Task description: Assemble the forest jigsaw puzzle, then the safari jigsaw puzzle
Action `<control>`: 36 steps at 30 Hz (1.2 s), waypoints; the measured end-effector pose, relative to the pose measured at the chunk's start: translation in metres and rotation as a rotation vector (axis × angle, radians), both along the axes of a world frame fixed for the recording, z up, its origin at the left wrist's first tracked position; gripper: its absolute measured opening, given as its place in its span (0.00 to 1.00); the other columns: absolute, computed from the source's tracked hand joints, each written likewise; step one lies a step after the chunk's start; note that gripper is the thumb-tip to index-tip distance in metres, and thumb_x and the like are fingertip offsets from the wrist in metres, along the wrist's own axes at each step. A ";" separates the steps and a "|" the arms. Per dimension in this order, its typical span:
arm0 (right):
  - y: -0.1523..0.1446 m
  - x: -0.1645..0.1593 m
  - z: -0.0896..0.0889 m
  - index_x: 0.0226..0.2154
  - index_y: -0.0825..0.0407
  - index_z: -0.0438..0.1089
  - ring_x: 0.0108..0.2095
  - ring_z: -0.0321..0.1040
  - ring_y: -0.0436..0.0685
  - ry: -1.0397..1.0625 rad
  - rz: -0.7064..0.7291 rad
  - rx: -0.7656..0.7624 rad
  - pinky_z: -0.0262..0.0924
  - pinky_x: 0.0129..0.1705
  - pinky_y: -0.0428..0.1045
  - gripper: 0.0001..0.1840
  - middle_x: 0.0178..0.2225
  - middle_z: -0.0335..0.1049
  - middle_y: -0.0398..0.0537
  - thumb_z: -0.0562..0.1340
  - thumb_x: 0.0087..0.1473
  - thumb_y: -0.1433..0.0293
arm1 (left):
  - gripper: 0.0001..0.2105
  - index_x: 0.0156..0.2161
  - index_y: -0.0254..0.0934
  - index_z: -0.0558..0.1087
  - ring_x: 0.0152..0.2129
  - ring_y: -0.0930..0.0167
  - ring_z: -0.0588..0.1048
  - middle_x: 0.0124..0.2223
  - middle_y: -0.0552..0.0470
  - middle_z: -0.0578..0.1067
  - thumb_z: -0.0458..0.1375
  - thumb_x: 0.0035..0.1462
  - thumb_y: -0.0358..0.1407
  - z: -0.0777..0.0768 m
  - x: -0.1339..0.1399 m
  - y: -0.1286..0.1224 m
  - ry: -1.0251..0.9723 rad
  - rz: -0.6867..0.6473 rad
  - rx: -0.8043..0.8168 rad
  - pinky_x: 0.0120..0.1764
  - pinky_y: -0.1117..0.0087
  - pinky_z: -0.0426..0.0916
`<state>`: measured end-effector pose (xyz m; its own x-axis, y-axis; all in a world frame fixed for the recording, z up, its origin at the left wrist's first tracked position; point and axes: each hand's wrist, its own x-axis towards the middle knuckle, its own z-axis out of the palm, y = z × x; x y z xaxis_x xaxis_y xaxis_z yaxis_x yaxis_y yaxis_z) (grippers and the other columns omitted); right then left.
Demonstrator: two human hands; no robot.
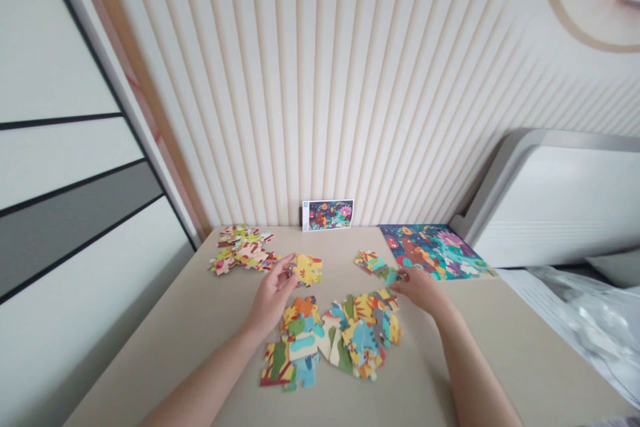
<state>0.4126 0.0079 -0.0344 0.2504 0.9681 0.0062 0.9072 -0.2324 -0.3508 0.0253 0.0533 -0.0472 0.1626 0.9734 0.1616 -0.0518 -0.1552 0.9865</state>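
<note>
My left hand (pixel 271 295) is closed on a yellow jigsaw puzzle piece (pixel 309 269), gripped by its left edge between thumb and fingers. Over to the right, my right hand (pixel 419 288) pinches a green-and-teal puzzle piece (pixel 388 274); the fingertips partly cover it. That piece lies against or very near a small group of colourful pieces (pixel 369 260). Between my forearms are loose, overlapping puzzle pieces: one heap (pixel 303 345) on the left, with orange, green and blue, and another (pixel 363 340) on the right, in yellow, blue and white.
A separate pile of pink and yellow-green pieces (pixel 243 252) sits at the table's back left. Against the ribbed wall stands a picture card (pixel 330 215). A dark, colourful printed sheet (pixel 434 251) lies at the back right. Clear plastic wrapping (pixel 595 320) is beyond the table's right edge.
</note>
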 end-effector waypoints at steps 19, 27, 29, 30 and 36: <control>0.011 -0.003 0.017 0.44 0.53 0.74 0.29 0.71 0.60 0.666 -0.052 0.449 0.61 0.31 0.51 0.26 0.27 0.75 0.49 0.65 0.51 0.51 | 0.22 0.52 0.39 0.71 0.40 0.64 0.79 0.49 0.46 0.75 0.61 0.59 0.49 -0.004 0.002 -0.001 -0.019 -0.053 -0.060 0.43 0.60 0.77; 0.013 -0.038 0.019 0.43 0.53 0.75 0.29 0.71 0.59 0.933 0.049 0.405 0.65 0.33 0.53 0.32 0.27 0.75 0.48 0.69 0.45 0.45 | 0.20 0.49 0.37 0.74 0.40 0.64 0.79 0.45 0.47 0.78 0.63 0.57 0.49 -0.011 0.001 0.004 0.040 -0.046 -0.032 0.44 0.61 0.76; 0.015 -0.037 0.014 0.44 0.53 0.76 0.29 0.72 0.59 0.879 0.039 0.374 0.65 0.34 0.53 0.30 0.30 0.76 0.50 0.69 0.46 0.48 | 0.20 0.49 0.37 0.74 0.40 0.64 0.78 0.45 0.47 0.78 0.63 0.58 0.48 -0.012 0.001 0.004 0.050 -0.044 -0.019 0.45 0.61 0.76; 0.015 -0.034 0.011 0.44 0.53 0.76 0.29 0.72 0.59 0.791 0.017 0.368 0.65 0.35 0.53 0.28 0.32 0.77 0.51 0.68 0.47 0.50 | 0.20 0.49 0.37 0.73 0.40 0.64 0.78 0.45 0.47 0.77 0.62 0.58 0.48 -0.011 0.001 0.004 0.052 -0.042 -0.015 0.45 0.61 0.76; 0.006 -0.010 0.010 0.37 0.52 0.79 0.31 0.69 0.58 0.314 0.061 0.202 0.61 0.37 0.51 0.15 0.31 0.75 0.49 0.64 0.50 0.60 | 0.22 0.51 0.38 0.73 0.39 0.64 0.78 0.45 0.47 0.77 0.61 0.58 0.50 -0.008 0.000 0.003 0.062 -0.017 -0.010 0.45 0.60 0.76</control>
